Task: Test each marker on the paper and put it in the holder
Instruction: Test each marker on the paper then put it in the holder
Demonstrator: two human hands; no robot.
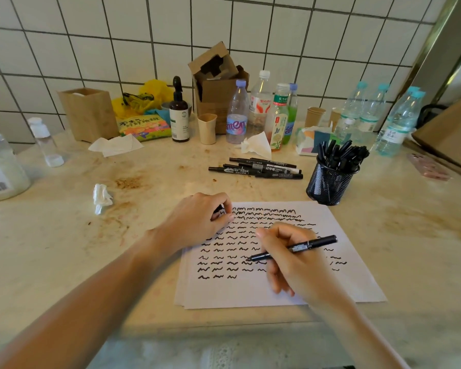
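A white sheet of paper (341,278) lies in front of me, covered with rows of black squiggles. My right hand (293,262) grips a black marker (314,243), uncapped, its tip resting on the paper near the lower rows. My left hand (200,219) rests on the paper's top left corner, fingers curled around a small black piece that looks like the cap. Several black markers (258,169) lie in a loose pile beyond the paper. A black mesh holder (330,182) to their right stands full of markers.
Bottles (237,113), paper cups (207,127), a cardboard box (216,83), a tissue pack (314,139) and crumpled tissues (101,197) crowd the back of the stained counter (64,235). A jar (0,166) stands far left. A pink phone (429,166) lies at the right.
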